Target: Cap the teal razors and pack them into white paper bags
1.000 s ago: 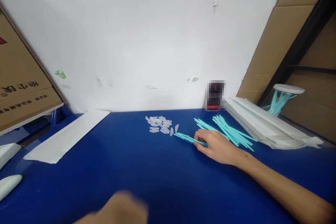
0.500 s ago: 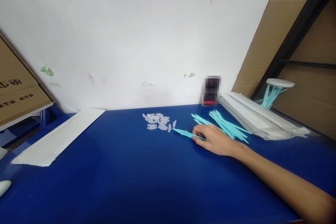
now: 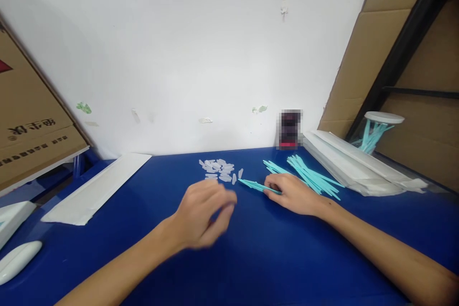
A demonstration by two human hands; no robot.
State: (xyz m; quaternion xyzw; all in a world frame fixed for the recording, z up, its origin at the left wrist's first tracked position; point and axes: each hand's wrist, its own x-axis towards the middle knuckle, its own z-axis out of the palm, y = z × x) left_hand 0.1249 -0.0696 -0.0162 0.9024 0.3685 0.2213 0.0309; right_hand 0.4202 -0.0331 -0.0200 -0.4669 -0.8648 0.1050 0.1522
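The right hand (image 3: 292, 193) pinches turquoise sticks (image 3: 253, 184) between narrowed fingers; white plastic pieces (image 3: 216, 166) lie at their ten o'clock. At their eight, the left hand (image 3: 204, 213) curls, blurred; its grip I cannot tell.

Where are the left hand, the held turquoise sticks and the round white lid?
left hand (image 3: 197, 210): head view, back of the hand.
held turquoise sticks (image 3: 254, 185): head view, middle of their visible length.
round white lid (image 3: 384, 117): head view, top face.
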